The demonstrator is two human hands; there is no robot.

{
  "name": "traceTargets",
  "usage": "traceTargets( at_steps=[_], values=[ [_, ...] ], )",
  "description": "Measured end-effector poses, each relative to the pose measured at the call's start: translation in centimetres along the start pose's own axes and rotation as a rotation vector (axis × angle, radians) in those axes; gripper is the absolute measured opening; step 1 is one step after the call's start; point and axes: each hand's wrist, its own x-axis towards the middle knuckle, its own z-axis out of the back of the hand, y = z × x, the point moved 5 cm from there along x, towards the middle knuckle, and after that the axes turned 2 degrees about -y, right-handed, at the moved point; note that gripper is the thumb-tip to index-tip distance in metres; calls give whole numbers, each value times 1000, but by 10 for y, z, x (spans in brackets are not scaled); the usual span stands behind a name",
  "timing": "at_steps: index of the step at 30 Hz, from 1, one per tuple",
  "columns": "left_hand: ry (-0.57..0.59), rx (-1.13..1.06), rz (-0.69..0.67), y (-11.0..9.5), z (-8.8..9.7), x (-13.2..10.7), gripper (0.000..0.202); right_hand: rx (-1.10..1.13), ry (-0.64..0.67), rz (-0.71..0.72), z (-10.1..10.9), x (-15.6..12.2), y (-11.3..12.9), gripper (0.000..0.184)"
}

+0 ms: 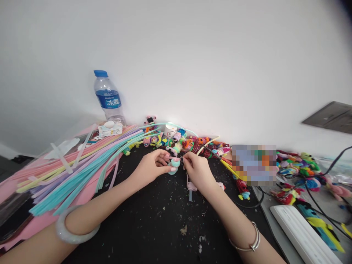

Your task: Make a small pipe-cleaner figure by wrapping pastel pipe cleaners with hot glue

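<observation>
My left hand [148, 167] is closed around a small mint-green and pink pipe-cleaner figure [173, 168], held between thumb and fingers just above the black table top [148, 220]. Close on its right, my right hand [199, 169] pinches with thumb and forefinger at the figure's side. What sits in that pinch is too small to make out. Below the right hand lies a pale pink piece [191, 187] with a translucent stick [190, 196] at its lower end, partly hidden by the hand.
Long pastel pipe cleaners [79, 176] lie spread at left, before a water bottle [108, 97]. Finished colourful figures [189, 143] line the wall around a white paper cup [170, 130]. At right are a pixelated rectangle [254, 165], black cables [313, 196] and a white power strip [297, 231].
</observation>
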Motion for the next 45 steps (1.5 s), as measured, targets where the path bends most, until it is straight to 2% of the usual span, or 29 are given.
traceTargets(
  at_steps=[10, 16, 23, 28, 37, 45],
  values=[
    [-33, -38, -17, -5, -3, -3, 27, 66, 28, 30, 2, -4, 0, 16],
    [-66, -47, 1, -2, -1, -3, 25, 133, 115, 54, 0, -9, -1, 25],
    [-70, 5, -10, -3, 1, -2, 25, 159, 142, 60, -3, -8, 1, 13],
    [-62, 110, -31, -5, 1, -1, 21, 113, 108, 80, -5, -7, 4, 11],
    [-41, 400, -134, -16, 4, -1, 19, 114, 144, 75, -5, -6, 7, 9],
    [14, 468, -250, -24, 2, -1, 17, 97, 131, 119, -3, -6, 8, 15]
  ],
)
